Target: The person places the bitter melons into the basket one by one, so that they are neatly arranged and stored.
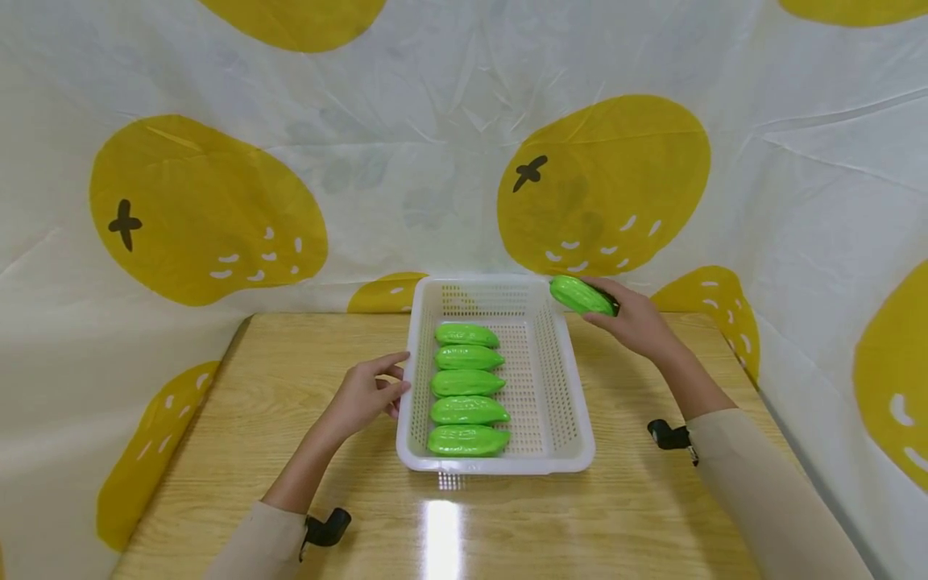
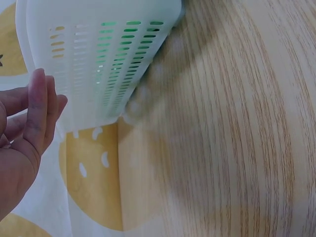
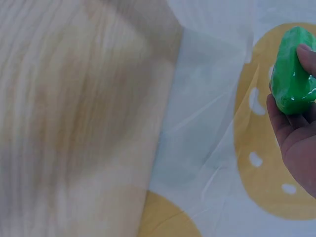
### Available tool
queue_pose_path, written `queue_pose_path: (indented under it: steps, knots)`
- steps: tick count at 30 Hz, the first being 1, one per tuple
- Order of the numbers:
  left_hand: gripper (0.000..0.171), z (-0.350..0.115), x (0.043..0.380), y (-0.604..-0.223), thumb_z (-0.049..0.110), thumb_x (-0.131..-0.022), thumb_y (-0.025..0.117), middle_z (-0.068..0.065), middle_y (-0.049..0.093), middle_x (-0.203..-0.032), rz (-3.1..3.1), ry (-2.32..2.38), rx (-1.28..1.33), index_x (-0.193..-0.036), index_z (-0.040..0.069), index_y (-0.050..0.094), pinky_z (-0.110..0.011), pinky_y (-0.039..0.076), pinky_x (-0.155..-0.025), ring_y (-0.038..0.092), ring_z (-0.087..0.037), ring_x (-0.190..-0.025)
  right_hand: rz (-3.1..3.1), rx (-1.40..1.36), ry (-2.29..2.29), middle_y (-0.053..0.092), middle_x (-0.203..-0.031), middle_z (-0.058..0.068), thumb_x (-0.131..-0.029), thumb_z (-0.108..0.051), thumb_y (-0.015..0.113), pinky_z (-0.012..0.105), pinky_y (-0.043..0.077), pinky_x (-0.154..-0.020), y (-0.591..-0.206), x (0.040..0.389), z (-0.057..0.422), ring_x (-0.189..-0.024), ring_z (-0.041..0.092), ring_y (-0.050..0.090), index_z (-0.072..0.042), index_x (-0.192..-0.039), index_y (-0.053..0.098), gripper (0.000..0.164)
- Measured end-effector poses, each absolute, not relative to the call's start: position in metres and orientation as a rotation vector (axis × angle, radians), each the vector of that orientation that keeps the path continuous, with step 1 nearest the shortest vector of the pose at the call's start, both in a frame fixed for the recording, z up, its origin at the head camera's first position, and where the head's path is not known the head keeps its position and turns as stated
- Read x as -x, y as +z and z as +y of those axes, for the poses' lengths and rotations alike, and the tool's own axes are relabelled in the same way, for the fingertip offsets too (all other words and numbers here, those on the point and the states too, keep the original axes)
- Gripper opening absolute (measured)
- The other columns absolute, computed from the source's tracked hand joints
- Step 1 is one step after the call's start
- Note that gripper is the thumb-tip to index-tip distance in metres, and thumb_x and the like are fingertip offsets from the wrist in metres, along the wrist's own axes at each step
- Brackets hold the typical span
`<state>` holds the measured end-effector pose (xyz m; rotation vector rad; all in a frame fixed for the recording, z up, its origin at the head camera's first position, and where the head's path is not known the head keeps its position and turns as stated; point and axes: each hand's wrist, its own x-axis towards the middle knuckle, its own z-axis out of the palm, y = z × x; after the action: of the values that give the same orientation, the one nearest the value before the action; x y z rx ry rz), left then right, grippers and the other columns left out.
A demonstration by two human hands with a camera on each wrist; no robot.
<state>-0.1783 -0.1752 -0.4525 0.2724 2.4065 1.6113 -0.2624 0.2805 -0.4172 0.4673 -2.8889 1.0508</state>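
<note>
A white plastic basket (image 1: 495, 465) with slotted walls stands on the table. Several glossy green vegetables, shaped like bitter melons, lie in a column along its left side, tips to the right. My right hand (image 1: 632, 322) grips another green bitter melon (image 1: 580, 295) above the basket's far right corner; the right wrist view shows the thumb (image 3: 307, 58) across that melon (image 3: 291, 74). At the basket's left rim, my left hand (image 1: 366, 393) has its fingertips at the edge. In the left wrist view those fingers (image 2: 37, 106) are fairly straight beside the basket wall (image 2: 94, 64).
The wooden table (image 1: 290, 419) reaches back to a white cloth (image 1: 435, 161) printed with large yellow fruit, which hangs behind and on both sides. Small black devices sit at the left cuff (image 1: 328, 528) and the right cuff (image 1: 669, 435).
</note>
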Motion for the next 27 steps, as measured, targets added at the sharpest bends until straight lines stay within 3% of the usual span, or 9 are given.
queue_pose_path:
  steps: [10, 14, 20, 27]
  knots:
    - [0.055, -0.175, 0.181, -0.453, 0.001, -0.098, 0.067, -0.025, 0.065, -0.120, 2.403, 1.614, -0.274, -0.151, 0.001, 0.050, -0.033, 0.065, -0.058, 0.069, -0.019, -0.070, -2.952, -0.657, 1.005, 0.055, -0.148, 0.020, -0.101, -0.025, 0.069, 0.058, 0.051, -0.097, -0.389, 0.283, 0.247, -0.120, 0.038, 0.058, -0.016, -0.157, 0.045, 0.061]
    - [0.055, -0.174, 0.181, -0.453, 0.001, -0.098, 0.067, -0.025, 0.065, -0.120, 2.404, 1.609, -0.268, -0.151, 0.001, 0.050, -0.032, 0.065, -0.057, 0.069, -0.019, -0.070, -2.998, -0.731, 0.969, 0.051, -0.151, 0.021, -0.101, -0.022, 0.069, 0.056, 0.051, -0.096, -0.376, 0.292, 0.236, -0.119, 0.037, 0.057, -0.013, -0.156, 0.045, 0.062]
    - [0.055, -0.174, 0.181, -0.451, 0.000, -0.098, 0.067, -0.025, 0.065, -0.120, 2.402, 1.600, -0.260, -0.151, 0.001, 0.050, -0.032, 0.064, -0.057, 0.069, -0.019, -0.070, -3.008, -0.802, 0.924, 0.061, -0.140, 0.015, -0.098, -0.019, 0.073, 0.053, 0.051, -0.098, -0.358, 0.306, 0.216, -0.115, 0.032, 0.059, -0.012, -0.152, 0.051, 0.058]
    - [0.056, -0.174, 0.181, -0.452, 0.000, -0.098, 0.067, -0.025, 0.065, -0.120, 2.401, 1.596, -0.255, -0.151, 0.002, 0.050, -0.032, 0.064, -0.057, 0.069, -0.019, -0.070, -3.022, -0.866, 0.910, 0.061, -0.142, 0.015, -0.096, -0.019, 0.074, 0.053, 0.050, -0.104, -0.353, 0.316, 0.189, -0.121, 0.032, 0.058, -0.008, -0.149, 0.052, 0.059]
